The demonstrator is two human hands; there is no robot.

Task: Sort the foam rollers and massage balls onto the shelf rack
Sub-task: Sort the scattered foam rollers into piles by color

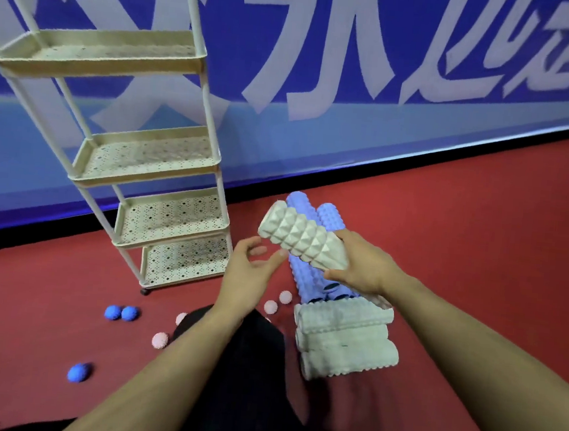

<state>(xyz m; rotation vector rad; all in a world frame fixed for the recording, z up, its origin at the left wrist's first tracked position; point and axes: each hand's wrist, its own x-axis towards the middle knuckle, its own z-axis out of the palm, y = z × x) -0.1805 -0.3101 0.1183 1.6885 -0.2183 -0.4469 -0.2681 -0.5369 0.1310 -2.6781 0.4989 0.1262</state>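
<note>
Right now the right hand (364, 267) clasps one end of a white roller (303, 239) at frame centre; the left hand (248, 274) hovers open, empty. Held off-centre, it could tip and drop before reaching the rack (169, 219) at left.

The white roller (303, 240) looks like matt foam, its surface moulded in raised pyramids. The blue rollers (330, 216) are matt and knobbly. The rack (150, 160) has cream, perforated trays, apparently painted metal. The balls (128, 313) are spiky and dull. The red floor (447, 229) looks matt.
</note>
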